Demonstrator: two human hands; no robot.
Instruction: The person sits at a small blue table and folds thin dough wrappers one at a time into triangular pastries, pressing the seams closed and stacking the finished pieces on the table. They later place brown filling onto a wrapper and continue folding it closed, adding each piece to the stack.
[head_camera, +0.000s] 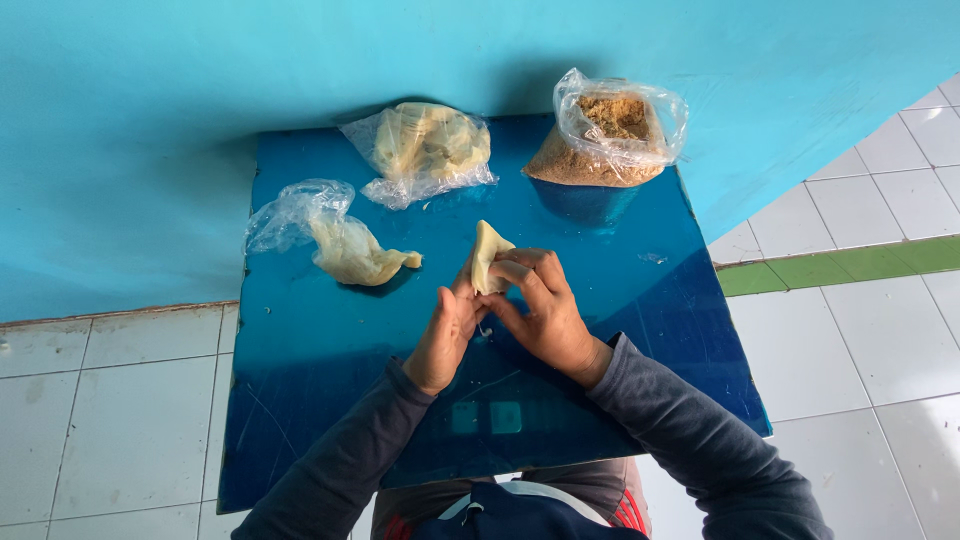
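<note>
Pale dough (489, 256), folded to a wedge, sits pinched between both hands over the blue table (300, 400). The left hand (445, 335) grips its lower edge; the right hand (540, 310) curls fingers across its side. Three plastic bags (430, 150) lie beyond.

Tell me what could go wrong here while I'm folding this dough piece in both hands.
The dough piece is pinched between the left hand and right hand above the table; thin dough like this may tear or slip out. The crumb bag stands open near the table's far edge, so a bump could tip or spill it.
</note>
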